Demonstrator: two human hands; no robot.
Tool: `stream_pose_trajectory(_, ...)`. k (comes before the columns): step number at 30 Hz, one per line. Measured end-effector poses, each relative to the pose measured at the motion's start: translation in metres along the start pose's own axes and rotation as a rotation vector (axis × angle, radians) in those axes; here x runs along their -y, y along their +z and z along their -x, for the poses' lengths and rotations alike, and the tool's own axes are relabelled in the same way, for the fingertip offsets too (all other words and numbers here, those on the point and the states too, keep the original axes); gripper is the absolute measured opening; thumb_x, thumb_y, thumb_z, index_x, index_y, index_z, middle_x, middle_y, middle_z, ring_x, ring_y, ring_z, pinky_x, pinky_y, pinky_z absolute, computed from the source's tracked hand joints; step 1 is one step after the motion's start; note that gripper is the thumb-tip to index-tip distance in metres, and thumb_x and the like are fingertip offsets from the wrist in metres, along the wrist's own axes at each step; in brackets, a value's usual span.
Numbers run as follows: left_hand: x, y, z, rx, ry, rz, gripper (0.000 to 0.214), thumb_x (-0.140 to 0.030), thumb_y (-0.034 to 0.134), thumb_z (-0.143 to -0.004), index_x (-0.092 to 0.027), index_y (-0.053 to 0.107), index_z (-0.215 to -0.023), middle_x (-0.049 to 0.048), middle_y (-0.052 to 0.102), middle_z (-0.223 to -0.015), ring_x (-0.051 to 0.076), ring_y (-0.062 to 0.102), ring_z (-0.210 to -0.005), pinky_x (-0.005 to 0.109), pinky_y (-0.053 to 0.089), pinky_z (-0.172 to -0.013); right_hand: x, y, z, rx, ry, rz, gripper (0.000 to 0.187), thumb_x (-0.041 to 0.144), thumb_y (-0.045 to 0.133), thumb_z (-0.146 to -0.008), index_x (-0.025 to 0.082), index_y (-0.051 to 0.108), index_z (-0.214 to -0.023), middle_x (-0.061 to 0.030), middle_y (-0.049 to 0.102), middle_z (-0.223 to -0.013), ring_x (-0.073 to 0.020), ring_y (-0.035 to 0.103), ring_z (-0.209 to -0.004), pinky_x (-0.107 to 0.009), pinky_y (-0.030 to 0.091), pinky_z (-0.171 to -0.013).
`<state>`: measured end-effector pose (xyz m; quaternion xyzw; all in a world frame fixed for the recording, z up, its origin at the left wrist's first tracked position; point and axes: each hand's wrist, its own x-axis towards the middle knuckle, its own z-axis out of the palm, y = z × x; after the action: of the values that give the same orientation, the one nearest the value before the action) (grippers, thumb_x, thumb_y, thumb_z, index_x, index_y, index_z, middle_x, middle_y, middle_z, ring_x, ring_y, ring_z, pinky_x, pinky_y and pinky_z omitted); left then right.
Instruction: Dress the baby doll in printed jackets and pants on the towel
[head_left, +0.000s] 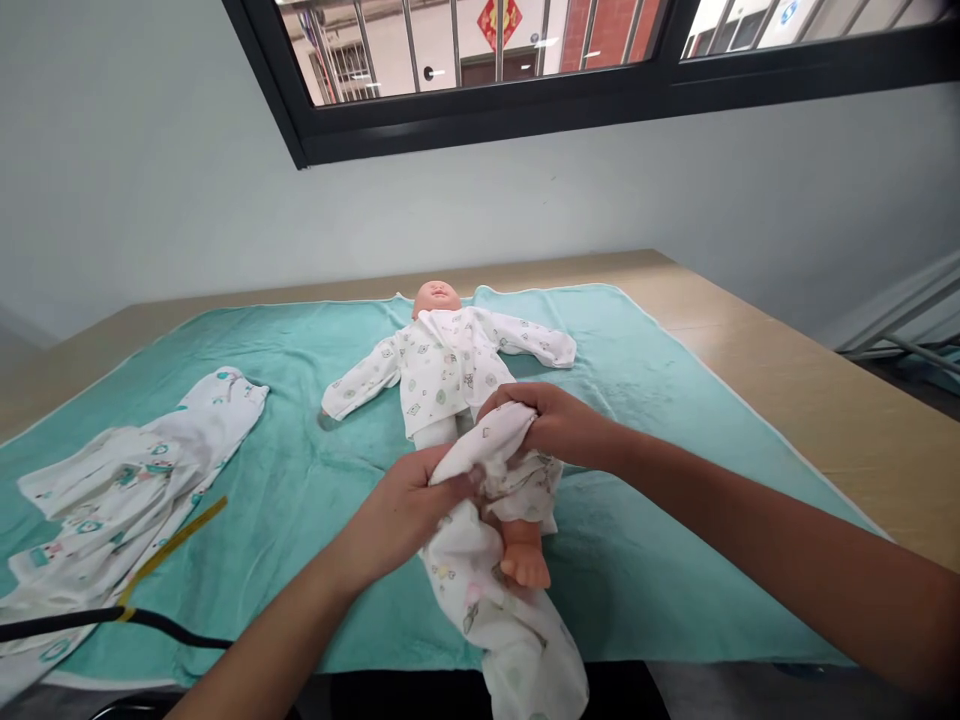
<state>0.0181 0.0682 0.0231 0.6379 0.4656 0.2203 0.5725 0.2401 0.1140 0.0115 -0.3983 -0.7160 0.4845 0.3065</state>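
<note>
A baby doll [436,296] lies on its back with its head toward the wall, dressed in a white patterned long-sleeved top [442,365]. White patterned baby trousers [517,625] are partly on the doll; one leg of them hangs over the table's front edge. One bare doll foot [525,560] sticks out of a bunched trouser leg. My left hand [416,500] pinches the gathered waist edge of the trousers. On the other side of that opening, my right hand [551,425] grips the same fabric. The doll's other leg is mostly hidden by cloth and hands.
A green blanket [315,560] covers much of the wooden table [750,390]. Another white patterned baby garment [142,480] lies at the left, near a black cable [172,628] with a yellow strap [176,540]. A dark-framed window [480,125] is in the wall behind.
</note>
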Motion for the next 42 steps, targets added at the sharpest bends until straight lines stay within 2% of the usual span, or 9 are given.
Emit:
stream_pose_trajectory(6, -0.002, 0.009, -0.013, -0.293, 0.157, -0.017, 0.045, -0.058, 0.049, -0.091, -0.018, 0.067, -0.102, 0.0043, 0.07, -0.092, 0.023, 0.062, -0.085, 0.031, 0.049, -0.078, 0.029, 0.002, -0.004, 0.3, 0.045, -0.057, 0.033, 0.03, 0.07, -0.076, 0.022, 0.063, -0.107, -0.0014, 0.065, -0.1, -0.0203, 0.06, -0.09, -0.028, 0.048, -0.07)
stream_pose_trajectory(11, 0.003, 0.005, -0.015, -0.35, 0.17, -0.078, 0.046, -0.061, 0.048, -0.09, -0.019, 0.066, -0.096, 0.0027, 0.067, -0.087, 0.021, 0.059, -0.083, 0.028, 0.048, -0.073, 0.03, 0.02, -0.008, 0.148, -0.003, 0.04, 0.019, 0.033, 0.071, -0.076, 0.021, 0.069, -0.091, 0.0001, 0.068, -0.087, -0.0199, 0.061, -0.084, -0.029, 0.045, -0.07)
stream_pose_trajectory(15, 0.01, -0.01, -0.004, -0.18, 0.111, -0.138, 0.042, -0.061, 0.055, -0.086, -0.02, 0.061, -0.092, -0.0007, 0.059, -0.077, 0.014, 0.049, -0.064, 0.023, 0.039, -0.056, 0.014, 0.017, -0.007, 0.004, 0.022, 0.031, 0.011, 0.029, 0.066, -0.077, 0.018, 0.063, -0.075, 0.0025, 0.059, -0.07, -0.0151, 0.054, -0.069, -0.026, 0.038, -0.06)
stream_pose_trajectory(17, 0.01, -0.013, 0.0, -0.183, 0.075, -0.136, 0.041, -0.06, 0.059, -0.084, -0.019, 0.058, -0.084, -0.0023, 0.055, -0.071, 0.012, 0.045, -0.059, 0.021, 0.036, -0.052, 0.012, 0.015, -0.005, 0.031, 0.037, -0.013, 0.012, 0.03, 0.066, -0.078, 0.018, 0.064, -0.078, 0.0016, 0.061, -0.074, -0.0158, 0.056, -0.073, -0.026, 0.04, -0.062)
stream_pose_trajectory(21, 0.004, -0.008, -0.003, -0.393, 0.11, -0.104, 0.044, -0.06, 0.057, -0.085, -0.019, 0.05, -0.071, -0.0038, 0.05, -0.063, 0.011, 0.044, -0.059, 0.021, 0.036, -0.053, 0.024, 0.018, -0.005, 0.258, 0.039, -0.116, 0.034, 0.033, 0.077, -0.072, 0.021, 0.068, -0.102, -0.0007, 0.069, -0.097, -0.0211, 0.062, -0.092, -0.028, 0.047, -0.073)
stream_pose_trajectory(24, 0.0, -0.002, -0.009, -0.444, 0.188, -0.095, 0.043, -0.059, 0.057, -0.086, -0.018, 0.052, -0.073, -0.0026, 0.055, -0.069, 0.012, 0.049, -0.066, 0.021, 0.04, -0.059, 0.032, 0.025, -0.008, 0.244, 0.042, -0.142, 0.04, 0.035, 0.081, -0.068, 0.022, 0.067, -0.104, -0.0003, 0.07, -0.098, -0.0222, 0.062, -0.094, -0.029, 0.048, -0.075)
stream_pose_trajectory(29, 0.005, -0.008, -0.008, -0.406, 0.117, 0.006, 0.042, -0.059, 0.058, -0.085, -0.019, 0.054, -0.076, -0.005, 0.049, -0.061, 0.01, 0.042, -0.056, 0.02, 0.036, -0.05, 0.025, 0.024, -0.012, 0.212, 0.173, -0.268, 0.026, 0.037, 0.078, -0.072, 0.018, 0.07, -0.088, -0.0024, 0.069, -0.088, -0.021, 0.063, -0.084, -0.03, 0.048, -0.07)
stream_pose_trajectory(35, 0.013, -0.023, 0.005, -0.037, -0.06, 0.176, 0.038, -0.05, 0.072, -0.079, -0.012, 0.067, -0.076, 0.0034, 0.066, -0.071, 0.016, 0.058, -0.066, 0.024, 0.045, -0.062, 0.011, 0.026, -0.015, 0.173, 0.205, -0.579, 0.021, 0.027, 0.075, -0.072, 0.017, 0.068, -0.088, -0.0024, 0.067, -0.086, -0.0185, 0.064, -0.08, -0.028, 0.051, -0.069)
stream_pose_trajectory(42, 0.016, -0.01, 0.0, -0.143, -0.043, 0.667, 0.045, -0.049, 0.064, -0.086, -0.011, 0.07, -0.11, 0.0097, 0.072, -0.079, 0.018, 0.064, -0.065, 0.024, 0.047, -0.057, 0.02, 0.017, -0.022, 0.422, 0.135, -0.23, 0.045, 0.037, 0.082, -0.07, 0.021, 0.069, -0.11, -0.0041, 0.07, -0.107, -0.0232, 0.064, -0.1, -0.03, 0.051, -0.082)
